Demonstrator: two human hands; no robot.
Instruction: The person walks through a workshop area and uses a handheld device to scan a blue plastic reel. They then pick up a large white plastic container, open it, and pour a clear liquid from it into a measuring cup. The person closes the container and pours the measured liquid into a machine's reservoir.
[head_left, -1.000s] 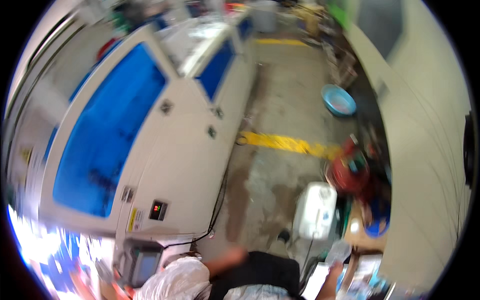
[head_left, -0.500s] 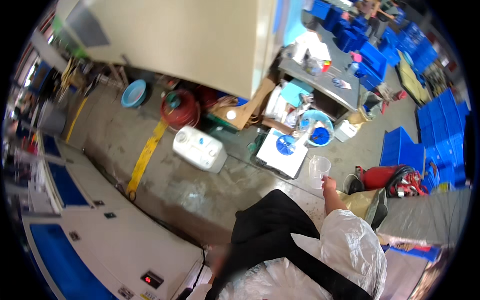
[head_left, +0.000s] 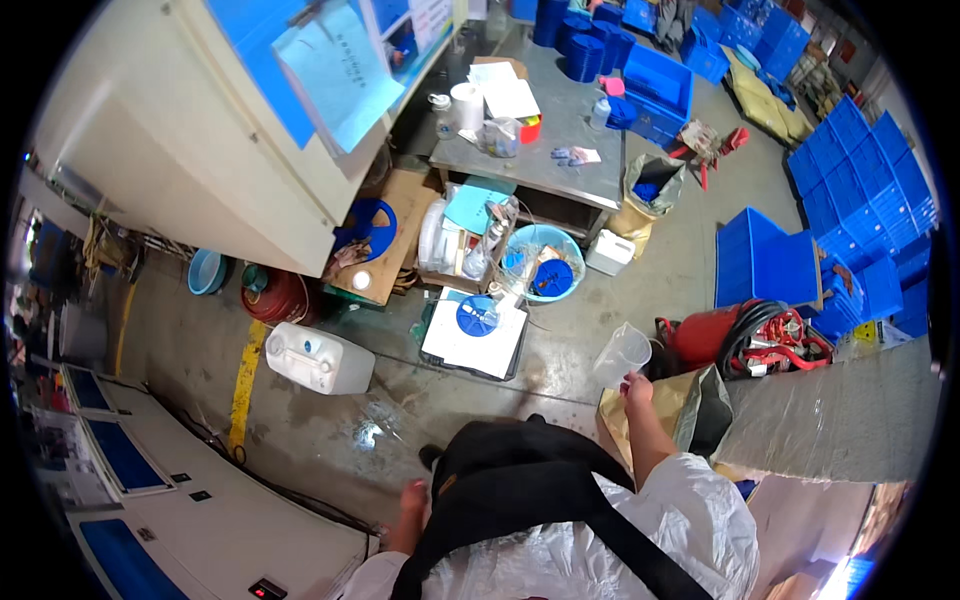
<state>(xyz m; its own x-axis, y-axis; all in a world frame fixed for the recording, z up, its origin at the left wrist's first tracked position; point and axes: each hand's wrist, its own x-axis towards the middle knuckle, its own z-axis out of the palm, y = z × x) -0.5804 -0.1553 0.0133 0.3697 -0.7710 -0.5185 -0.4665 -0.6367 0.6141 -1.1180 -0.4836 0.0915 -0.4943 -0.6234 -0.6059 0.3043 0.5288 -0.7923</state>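
My right hand point(head_left: 637, 389), arm stretched forward, is closed on a clear plastic jug point(head_left: 623, 353). The jug is tilted and looks empty. Just below it stands a beige sack point(head_left: 620, 418) with an open, dark top. My left hand point(head_left: 411, 497) hangs low beside my black apron point(head_left: 520, 485), close to the white machine cabinet point(head_left: 290, 540); its fingers are too small and unclear to read, and no object shows in it.
Ahead lie a white board with a blue disc point(head_left: 477, 316), a light-blue basin point(head_left: 571, 285) and a white jerrycan point(head_left: 318, 360). A red fire extinguisher point(head_left: 705, 335) lies right, before blue crates point(head_left: 765, 262). A metal table point(head_left: 540, 165) stands farther off.
My view has swung right, bringing more of the metal table into sight. The jug stays in my right hand, now above the sack. My left hand shows more clearly.
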